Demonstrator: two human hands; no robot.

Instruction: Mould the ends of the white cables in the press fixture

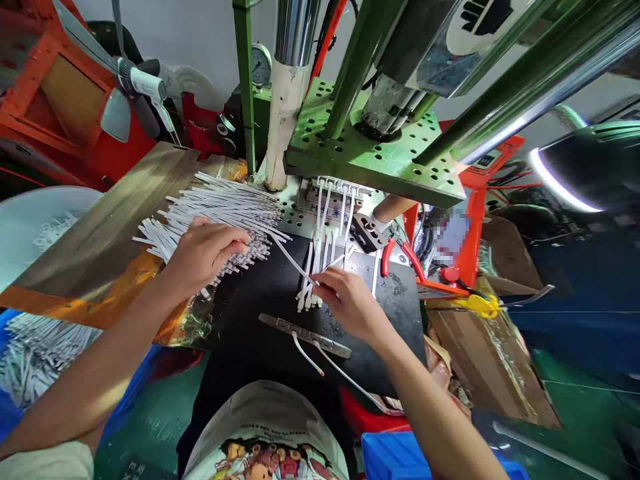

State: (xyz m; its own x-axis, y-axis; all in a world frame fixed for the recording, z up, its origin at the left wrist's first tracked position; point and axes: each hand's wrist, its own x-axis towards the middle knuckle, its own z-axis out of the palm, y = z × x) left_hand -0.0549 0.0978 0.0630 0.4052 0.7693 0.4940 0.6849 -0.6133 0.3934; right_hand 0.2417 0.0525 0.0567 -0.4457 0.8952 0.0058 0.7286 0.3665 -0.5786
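Note:
My left hand (207, 257) is closed over a heaped pile of short white cables (220, 203), thumb against curled fingers. Whatever those fingers hold, if anything, is hidden. Between finger and thumb, my right hand (350, 300) pinches one white cable (293, 259), which slants up and left toward the pile. Right beside that hand, a bunch of white cables (306, 297) lies on the black work surface (245, 293). Closer to my body sits a narrow metal bar (305, 335) with two white cables coming out of it.
A green press plate (370, 157) hangs over a metal mould (310, 193) with white cables in it. Red-handled pliers (387, 257) lie at right near a dark metal block (369, 233). A wooden board (100, 233) is at left; a lit lamp (565, 180) stands right.

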